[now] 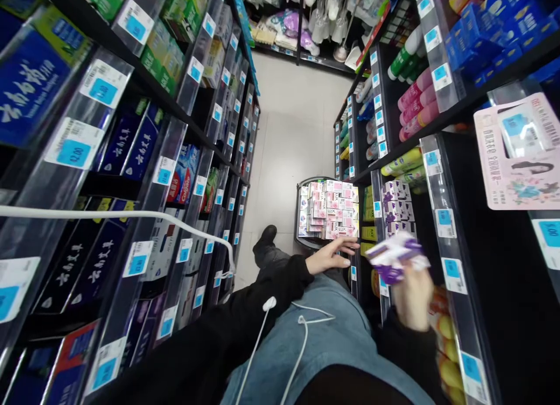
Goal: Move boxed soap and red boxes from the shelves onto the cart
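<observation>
My left hand (331, 255) reaches forward toward a basket (301, 218) stacked with pink and white soap boxes (330, 209); its fingers are stretched out and hold nothing. My right hand (411, 291) is closed around a purple and white soap box (396, 255), blurred by motion, raised next to the right-hand shelf. More purple soap boxes (396, 203) stand on that shelf just beyond the held box. My jeans-clad knee (324, 329) and a black shoe (266, 237) show below.
Tall shelves line both sides of a narrow aisle with a light tiled floor (293, 131). Toothpaste boxes (184, 174) fill the left shelves, bottles (413, 101) and yellow packs (444, 329) the right. A white cable (131, 215) runs across the left shelf.
</observation>
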`<action>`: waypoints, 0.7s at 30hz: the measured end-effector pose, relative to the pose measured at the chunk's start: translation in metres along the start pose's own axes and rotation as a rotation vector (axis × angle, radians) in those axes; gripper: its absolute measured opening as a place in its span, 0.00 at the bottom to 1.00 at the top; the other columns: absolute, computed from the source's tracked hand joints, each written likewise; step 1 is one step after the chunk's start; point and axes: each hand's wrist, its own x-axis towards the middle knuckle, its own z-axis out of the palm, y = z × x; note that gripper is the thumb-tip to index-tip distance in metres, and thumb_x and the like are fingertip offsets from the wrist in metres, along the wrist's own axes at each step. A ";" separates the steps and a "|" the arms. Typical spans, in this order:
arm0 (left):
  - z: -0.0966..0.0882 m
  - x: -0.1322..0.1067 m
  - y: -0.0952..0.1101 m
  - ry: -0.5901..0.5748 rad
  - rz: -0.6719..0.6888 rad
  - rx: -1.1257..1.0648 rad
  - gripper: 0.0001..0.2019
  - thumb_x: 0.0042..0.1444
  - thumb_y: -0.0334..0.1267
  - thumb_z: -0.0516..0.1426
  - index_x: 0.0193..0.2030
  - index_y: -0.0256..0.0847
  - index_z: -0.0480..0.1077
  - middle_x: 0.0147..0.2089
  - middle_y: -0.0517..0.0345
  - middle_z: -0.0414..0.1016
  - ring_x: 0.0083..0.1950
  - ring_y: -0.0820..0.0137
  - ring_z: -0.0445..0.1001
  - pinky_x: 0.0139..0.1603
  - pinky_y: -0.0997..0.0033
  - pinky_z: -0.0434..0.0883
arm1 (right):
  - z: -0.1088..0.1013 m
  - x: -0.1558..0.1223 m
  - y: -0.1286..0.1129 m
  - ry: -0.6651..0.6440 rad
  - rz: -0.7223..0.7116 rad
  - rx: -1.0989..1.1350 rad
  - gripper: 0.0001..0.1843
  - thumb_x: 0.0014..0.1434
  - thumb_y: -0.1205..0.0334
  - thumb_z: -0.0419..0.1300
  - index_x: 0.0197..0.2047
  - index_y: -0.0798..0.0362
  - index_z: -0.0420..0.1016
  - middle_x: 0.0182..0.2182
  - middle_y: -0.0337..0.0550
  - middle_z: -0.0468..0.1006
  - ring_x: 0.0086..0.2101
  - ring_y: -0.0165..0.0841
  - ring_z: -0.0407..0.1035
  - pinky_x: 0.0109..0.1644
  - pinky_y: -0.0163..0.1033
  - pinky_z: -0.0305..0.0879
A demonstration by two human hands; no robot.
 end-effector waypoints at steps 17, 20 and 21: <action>-0.041 -0.063 -0.204 0.720 -0.606 0.223 0.21 0.35 0.21 0.63 0.38 0.39 0.69 0.32 0.68 0.73 0.34 0.77 0.69 0.37 0.79 0.65 | 0.027 -0.009 0.272 -0.756 0.489 -0.119 0.25 0.41 0.55 0.72 0.41 0.53 0.71 0.34 0.40 0.79 0.35 0.34 0.73 0.40 0.37 0.71; -0.063 -0.056 -0.239 0.699 -0.603 0.354 0.20 0.37 0.19 0.62 0.39 0.39 0.71 0.35 0.66 0.75 0.36 0.75 0.71 0.37 0.79 0.65 | 0.024 -0.008 0.316 -0.713 0.475 -0.122 0.24 0.41 0.58 0.72 0.42 0.53 0.72 0.38 0.43 0.79 0.38 0.36 0.75 0.44 0.39 0.73; -0.070 -0.052 -0.248 0.695 -0.590 0.403 0.20 0.37 0.20 0.62 0.39 0.39 0.72 0.35 0.65 0.75 0.37 0.74 0.72 0.38 0.79 0.65 | 0.023 -0.007 0.330 -0.678 0.470 -0.111 0.25 0.41 0.58 0.71 0.43 0.53 0.72 0.40 0.44 0.79 0.40 0.37 0.75 0.47 0.40 0.73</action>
